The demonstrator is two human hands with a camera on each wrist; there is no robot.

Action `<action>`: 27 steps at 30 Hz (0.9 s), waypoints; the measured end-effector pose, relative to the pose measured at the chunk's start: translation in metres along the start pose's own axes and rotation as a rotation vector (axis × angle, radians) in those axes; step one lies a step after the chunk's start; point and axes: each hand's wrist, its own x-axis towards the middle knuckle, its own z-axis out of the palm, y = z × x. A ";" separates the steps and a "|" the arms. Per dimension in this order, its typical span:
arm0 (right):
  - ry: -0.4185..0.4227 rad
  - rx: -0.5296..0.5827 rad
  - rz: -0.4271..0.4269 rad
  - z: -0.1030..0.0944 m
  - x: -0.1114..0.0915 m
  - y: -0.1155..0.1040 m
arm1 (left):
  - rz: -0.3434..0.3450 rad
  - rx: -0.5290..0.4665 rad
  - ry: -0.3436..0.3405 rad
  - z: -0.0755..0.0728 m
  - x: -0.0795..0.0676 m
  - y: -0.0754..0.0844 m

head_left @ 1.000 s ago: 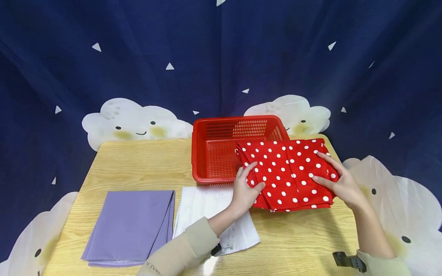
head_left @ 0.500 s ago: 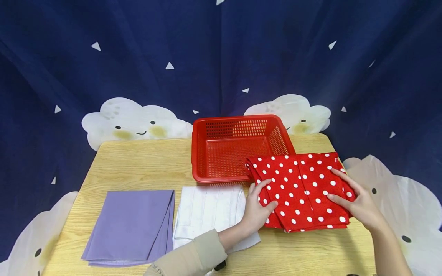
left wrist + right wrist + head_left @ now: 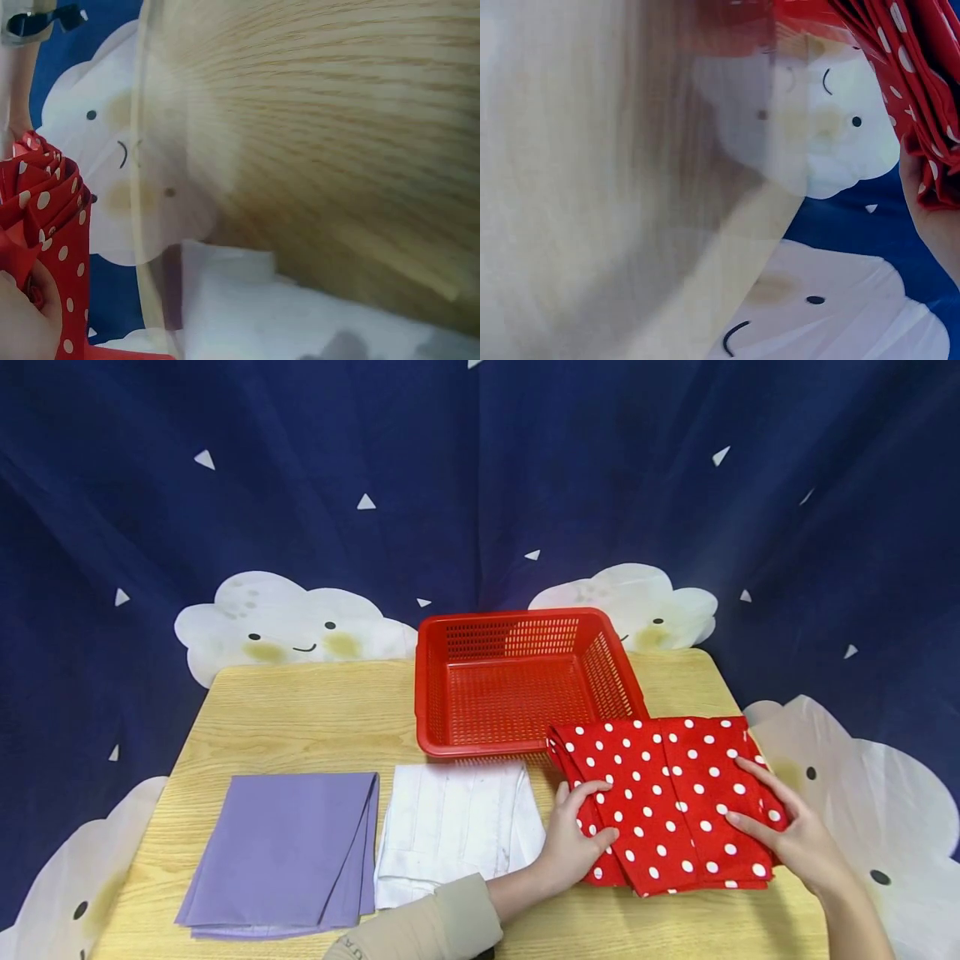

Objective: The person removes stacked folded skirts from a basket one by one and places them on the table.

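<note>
A folded red cloth with white polka dots (image 3: 675,802) is held between both hands at the right of the head view. My left hand (image 3: 573,843) grips its left edge, thumb and fingertips on top. On the opposite edge my right hand (image 3: 798,835) grips it, with thumb and index finger spread over the upper face and the other fingers hidden below. Layered folds of the polka-dot cloth (image 3: 45,187) show in the left wrist view. In the right wrist view, the stacked folds (image 3: 922,97) rest in the right hand (image 3: 930,225).
A red plastic basket (image 3: 423,693) stands at the back middle of the wooden table (image 3: 300,718), its near right corner behind the cloth. A folded purple cloth (image 3: 285,843) lies at left, and a folded white cloth (image 3: 450,827) beside it, partly under the left forearm. A dark blue curtain (image 3: 480,485) hangs behind.
Both hands have brought the polka-dot cloth toward the body and to the right. More of the basket and the white cloth now shows. The grip on both edges stays the same.
</note>
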 end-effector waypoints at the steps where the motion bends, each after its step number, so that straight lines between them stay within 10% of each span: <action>1: 0.005 0.001 0.007 0.000 -0.001 0.002 | -0.005 0.007 -0.003 0.001 -0.001 -0.001; 27: 0.028 -0.054 0.184 0.020 -0.007 0.059 | -0.131 0.176 -0.020 0.026 -0.013 -0.056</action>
